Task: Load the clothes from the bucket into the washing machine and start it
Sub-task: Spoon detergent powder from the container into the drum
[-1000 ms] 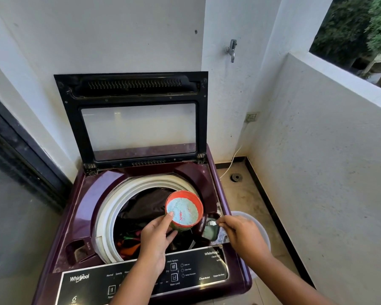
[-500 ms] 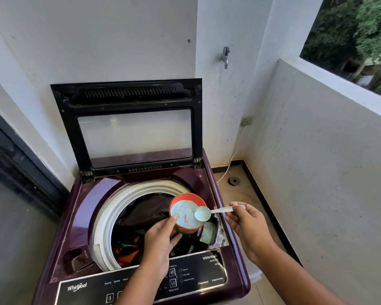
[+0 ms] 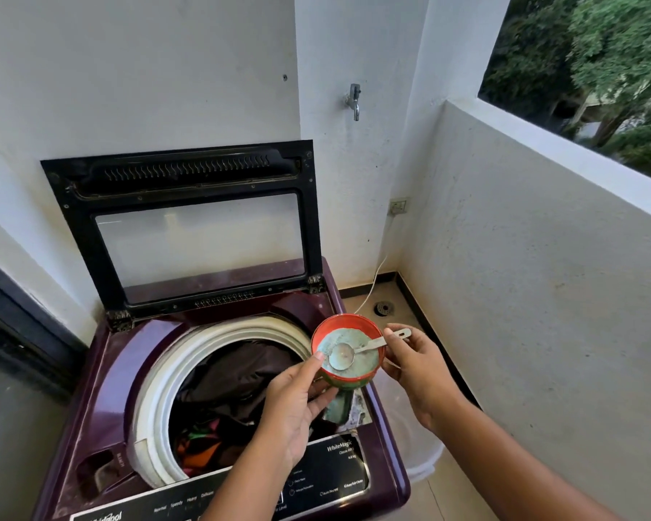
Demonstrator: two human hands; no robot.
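Left hand: the left hand (image 3: 297,408) reached up from the lower edge, its grip wrapped round a red cup (image 3: 369,325), with the thumb on the near rim and the fingers under the base.
Right hand: the right hand (image 3: 418,370) had its grip narrowed to a pinch on the handle of a pale spoon (image 3: 341,357).
Cup: it was held over the right front part of the washing machine (image 3: 110,370) and was filled with pale bluish powder (image 3: 369,361).
Spoon: its bowl lay on the powder, and its handle stuck out over the cup's right rim.
Washing machine: it was a maroon top-loader whose black-framed glass lid (image 3: 72,204) stood open against the wall.
Clothes: the clothes (image 3: 241,370) were dark and coloured pieces lying inside the white-rimmed drum.
Bucket: the white bucket (image 3: 421,460) stood on the floor just beside the machine's right side, partly hidden by the right forearm; its contents could not be made out.
Control panel: the control panel (image 3: 327,471) was a black strip along the machine's front edge, below the left wrist.
Wall: a metal tap (image 3: 354,101) was fixed above a socket (image 3: 398,206).
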